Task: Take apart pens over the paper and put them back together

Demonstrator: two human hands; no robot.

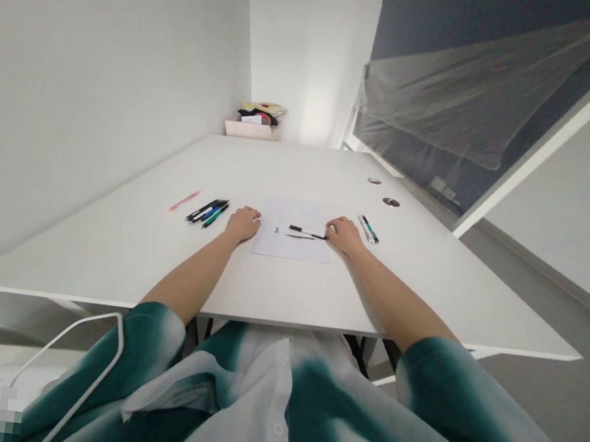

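A white sheet of paper (270, 245) lies on the table between my two hands. My left hand (244, 223) rests palm down at its left edge, fingers loosely bent and holding nothing I can see. At the right edge lies my right hand (344, 234), also palm down with bent fingers, its fingertips close to the end of a disassembled pen. On the paper are a white pen barrel with a black end (307, 232), a thin dark refill (301, 237) just below it, and a tiny pointed pen tip (276, 230) standing to the left.
Several black, blue and green pens (207, 212) lie left of my left hand, with a pink pen (183, 201) beyond them. Right of my right hand are a green pen (370, 229) and a white one (366, 229). A box of items (252, 130) stands behind the white table (276, 290).
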